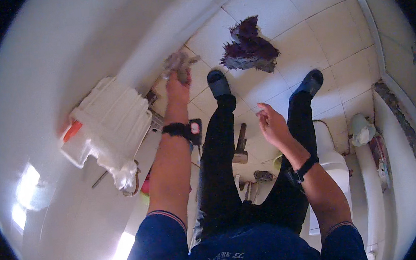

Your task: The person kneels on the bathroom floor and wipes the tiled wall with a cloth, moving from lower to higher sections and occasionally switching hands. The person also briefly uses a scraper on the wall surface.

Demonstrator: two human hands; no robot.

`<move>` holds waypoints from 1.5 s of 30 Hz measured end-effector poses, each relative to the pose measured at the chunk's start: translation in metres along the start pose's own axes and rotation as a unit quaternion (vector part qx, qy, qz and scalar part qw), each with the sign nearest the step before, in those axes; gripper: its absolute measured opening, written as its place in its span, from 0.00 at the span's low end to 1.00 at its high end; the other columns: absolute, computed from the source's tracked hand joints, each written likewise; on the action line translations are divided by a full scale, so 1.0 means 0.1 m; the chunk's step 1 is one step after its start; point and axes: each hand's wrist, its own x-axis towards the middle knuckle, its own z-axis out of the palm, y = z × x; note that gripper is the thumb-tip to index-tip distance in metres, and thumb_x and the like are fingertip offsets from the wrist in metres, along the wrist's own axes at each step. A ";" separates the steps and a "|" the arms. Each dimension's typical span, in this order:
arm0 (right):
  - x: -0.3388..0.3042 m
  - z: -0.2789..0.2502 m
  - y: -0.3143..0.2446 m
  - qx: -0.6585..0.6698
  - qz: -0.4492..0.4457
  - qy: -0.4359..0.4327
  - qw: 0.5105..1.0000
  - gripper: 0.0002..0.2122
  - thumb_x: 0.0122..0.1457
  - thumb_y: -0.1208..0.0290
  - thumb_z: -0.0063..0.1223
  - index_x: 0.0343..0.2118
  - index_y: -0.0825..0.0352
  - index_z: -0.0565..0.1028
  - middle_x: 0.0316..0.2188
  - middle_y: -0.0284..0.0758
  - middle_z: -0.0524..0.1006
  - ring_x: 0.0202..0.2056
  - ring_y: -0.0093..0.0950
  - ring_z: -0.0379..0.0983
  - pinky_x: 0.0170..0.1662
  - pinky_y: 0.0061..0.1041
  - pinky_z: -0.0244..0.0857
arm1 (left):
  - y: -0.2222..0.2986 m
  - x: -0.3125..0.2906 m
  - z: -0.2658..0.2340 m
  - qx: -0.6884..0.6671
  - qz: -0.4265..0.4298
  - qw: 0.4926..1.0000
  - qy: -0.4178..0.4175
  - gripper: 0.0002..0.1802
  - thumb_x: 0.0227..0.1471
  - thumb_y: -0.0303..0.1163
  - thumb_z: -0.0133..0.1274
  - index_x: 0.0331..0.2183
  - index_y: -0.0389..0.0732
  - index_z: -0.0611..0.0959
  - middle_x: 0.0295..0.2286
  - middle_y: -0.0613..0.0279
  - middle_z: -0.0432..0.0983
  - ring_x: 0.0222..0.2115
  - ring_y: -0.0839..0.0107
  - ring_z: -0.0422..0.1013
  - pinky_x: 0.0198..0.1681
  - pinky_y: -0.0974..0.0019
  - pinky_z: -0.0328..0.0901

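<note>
My left hand is closed around a crumpled greyish rag, held low by the foot of the white wall; both are slightly blurred. My right hand hovers in front of my right leg, holding nothing, its fingers loosely bent and apart. On the tiles ahead of my feet lies a shaggy dark purple and grey cloth, bunched up and touched by neither hand.
A white ribbed plastic panel with an orange piece is at the left wall. My feet are in dark slippers on pale floor tiles. Behind my legs are a brush-like tool and a white toilet. A doorway edge stands right.
</note>
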 end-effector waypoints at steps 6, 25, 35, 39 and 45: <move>-0.19 -0.12 0.56 -0.001 0.121 -0.024 0.992 0.15 0.67 0.73 0.46 0.56 0.67 0.72 0.38 0.43 0.84 0.40 0.41 0.82 0.45 0.37 0.74 | 0.28 1.03 -0.35 0.274 0.134 0.952 0.009 0.20 0.67 0.35 0.48 0.57 0.40 0.74 0.52 0.56 0.75 0.51 0.57 0.73 0.45 0.57 0.79; -2.42 -2.32 0.55 -0.078 0.144 0.277 0.947 0.14 0.66 0.68 0.49 0.48 0.70 0.78 0.41 0.53 0.81 0.44 0.52 0.78 0.49 0.45 0.71 | 0.24 -1.50 0.29 0.233 0.056 0.967 -0.089 0.27 0.65 0.41 0.49 0.59 0.37 0.75 0.54 0.57 0.76 0.52 0.64 0.73 0.53 0.64 0.69; -5.17 -6.42 -0.45 -0.448 0.015 0.737 0.506 0.22 0.53 0.75 0.56 0.54 0.66 0.73 0.46 0.44 0.75 0.50 0.47 0.69 0.55 0.48 0.62 | -1.11 -3.61 1.57 0.501 0.056 0.771 -0.390 0.22 0.67 0.27 0.39 0.59 0.32 0.70 0.53 0.48 0.75 0.52 0.54 0.75 0.57 0.54 0.71; -5.18 -7.01 -0.57 -0.494 0.092 0.713 0.489 0.22 0.53 0.70 0.59 0.54 0.58 0.75 0.42 0.39 0.75 0.45 0.43 0.71 0.50 0.48 0.64 | -1.14 -4.30 2.17 0.446 -0.004 0.776 -0.447 0.22 0.67 0.30 0.43 0.59 0.34 0.72 0.51 0.49 0.77 0.50 0.57 0.76 0.53 0.57 0.74; -5.37 -7.24 -0.45 -0.537 0.093 0.637 0.546 0.17 0.52 0.71 0.63 0.46 0.61 0.79 0.51 0.49 0.73 0.57 0.41 0.66 0.52 0.46 0.64 | -1.19 -4.71 2.45 0.677 0.144 0.628 -0.357 0.24 0.65 0.38 0.48 0.57 0.35 0.77 0.48 0.52 0.79 0.49 0.62 0.75 0.54 0.60 0.70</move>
